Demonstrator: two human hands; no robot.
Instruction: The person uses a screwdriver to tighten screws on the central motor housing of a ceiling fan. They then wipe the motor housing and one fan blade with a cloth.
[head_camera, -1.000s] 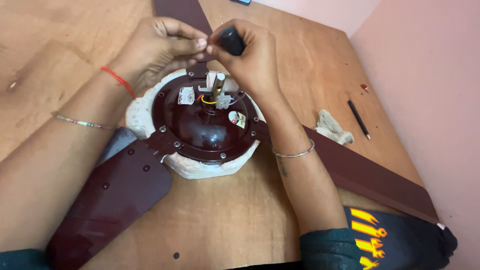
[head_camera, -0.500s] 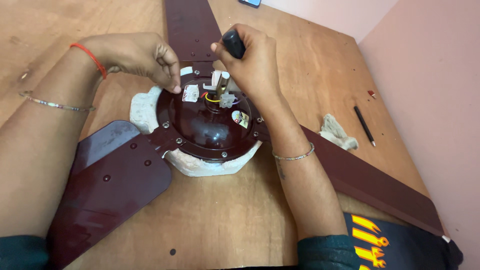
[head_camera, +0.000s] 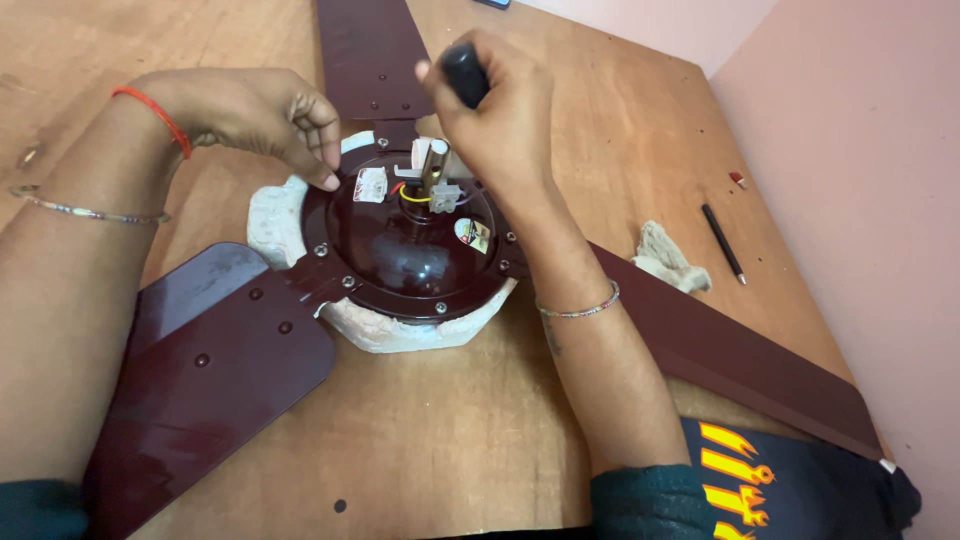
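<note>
Ceiling fan motor (head_camera: 410, 250) lay blades-out on a white block (head_camera: 400, 325) mid-bench (head_camera: 600, 130). Left hand (head_camera: 250, 115) steadied the rim, fingers curled, grasping nothing. Right hand (head_camera: 505, 115) clenched a black-handled tool (head_camera: 463, 75) over the central shaft (head_camera: 432, 165).

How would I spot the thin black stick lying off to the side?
Start at the dark red fan motor housing on the wooden table. Move right past the crumpled cloth toward the pink wall. The black pen lies there alone, slim and straight, unlike the soft, pale cloth.

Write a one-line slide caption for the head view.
Right hand grips a black tool handle above a maroon ceiling fan motor; left hand touches its rim.
</note>
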